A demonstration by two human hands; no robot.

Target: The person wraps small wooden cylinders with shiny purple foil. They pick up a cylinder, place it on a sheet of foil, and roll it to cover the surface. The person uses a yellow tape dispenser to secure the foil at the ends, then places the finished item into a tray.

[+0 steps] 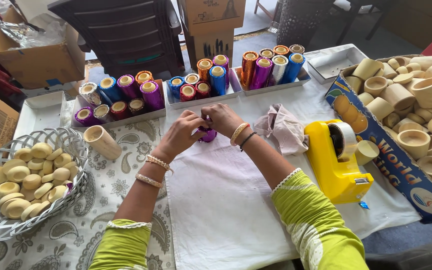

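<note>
Upper left of frame: dark brown plastic chair point(126, 30), open cardboard box point(36, 55) beside it. Top centre: stacked cardboard cartons point(211, 25). Upper right: dark mesh bin point(301, 20) on grey floor point(296, 47). Even daylight.

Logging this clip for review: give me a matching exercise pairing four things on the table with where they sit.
Things:
1. wire basket of plain lids
2. yellow tape dispenser
3. purple foil-wrapped cup
4. cardboard box of unwrapped cups

Places:
A. far right edge
B. between left hand and right hand
C. far left
D. right of the crumpled cloth, on the white sheet

Pairs: 1-C, 2-D, 3-B, 4-A
</note>
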